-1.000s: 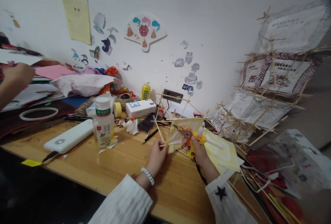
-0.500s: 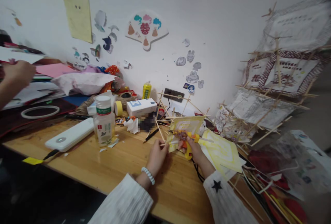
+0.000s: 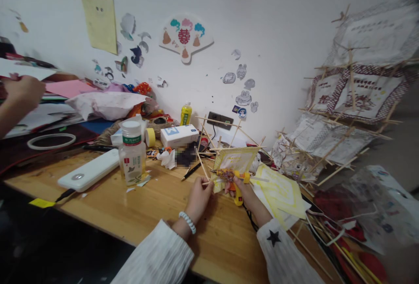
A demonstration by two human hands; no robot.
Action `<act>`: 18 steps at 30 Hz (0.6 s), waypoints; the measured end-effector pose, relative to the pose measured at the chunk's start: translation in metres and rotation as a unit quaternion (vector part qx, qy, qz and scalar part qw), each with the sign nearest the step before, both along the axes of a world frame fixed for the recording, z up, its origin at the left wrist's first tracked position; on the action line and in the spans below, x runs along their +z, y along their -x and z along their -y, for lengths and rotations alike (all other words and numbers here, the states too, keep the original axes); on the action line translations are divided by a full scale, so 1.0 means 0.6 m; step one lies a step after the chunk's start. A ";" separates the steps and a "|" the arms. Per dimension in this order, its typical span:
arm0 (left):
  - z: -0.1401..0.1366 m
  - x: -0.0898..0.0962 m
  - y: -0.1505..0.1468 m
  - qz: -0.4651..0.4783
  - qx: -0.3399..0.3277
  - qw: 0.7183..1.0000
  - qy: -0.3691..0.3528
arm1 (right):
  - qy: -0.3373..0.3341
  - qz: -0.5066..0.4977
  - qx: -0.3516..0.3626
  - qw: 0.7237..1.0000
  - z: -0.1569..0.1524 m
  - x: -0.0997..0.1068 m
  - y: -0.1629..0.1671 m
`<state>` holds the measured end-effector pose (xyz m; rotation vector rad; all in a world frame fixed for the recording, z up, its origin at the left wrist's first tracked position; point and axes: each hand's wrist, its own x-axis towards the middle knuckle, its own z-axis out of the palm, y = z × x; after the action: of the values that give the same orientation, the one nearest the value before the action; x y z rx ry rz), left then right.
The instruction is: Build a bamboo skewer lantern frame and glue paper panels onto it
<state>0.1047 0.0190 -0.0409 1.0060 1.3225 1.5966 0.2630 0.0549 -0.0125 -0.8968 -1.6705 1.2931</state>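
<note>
My left hand (image 3: 199,195) is closed on the lower corner of a frame of thin wooden sticks (image 3: 203,165), which stands on the table. A yellow-patterned paper panel (image 3: 236,160) is fixed to this frame. My right hand (image 3: 246,196) grips a yellow hot glue gun (image 3: 238,193) by its handle. Its nozzle points left, close to the stick joint by my left fingertips; whether it touches cannot be made out. A pale glue stick (image 3: 260,179) sticks out of the gun's back end. Right of the gun lies a yellow-patterned sheet (image 3: 283,193).
On the wooden table (image 3: 157,218) stand a clear bottle (image 3: 132,155) and a white power strip (image 3: 88,172). Behind are a white box (image 3: 179,135) and a yellow tape roll (image 3: 150,137). Stick-framed paper panels (image 3: 353,91) rise at right. Another person's hand (image 3: 24,94) holds paper at left.
My right hand has shifted the glue gun slightly left and down, with its nozzle closer to the stick joint. My left hand stays in place.
</note>
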 end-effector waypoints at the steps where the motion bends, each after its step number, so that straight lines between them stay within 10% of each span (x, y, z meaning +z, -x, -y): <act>1: 0.000 0.000 0.000 0.003 0.000 1.000 0.001 | 0.003 0.003 0.001 1.000 -0.001 -0.004 0.001; 18: -0.001 -0.003 -0.001 0.042 -0.014 0.999 0.017 | 0.002 -0.025 0.015 1.000 -0.003 0.010 0.019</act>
<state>0.1055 0.0197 -0.0425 0.9227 1.2691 1.5734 0.2516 0.0566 -0.0068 -0.8367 -1.6486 1.3293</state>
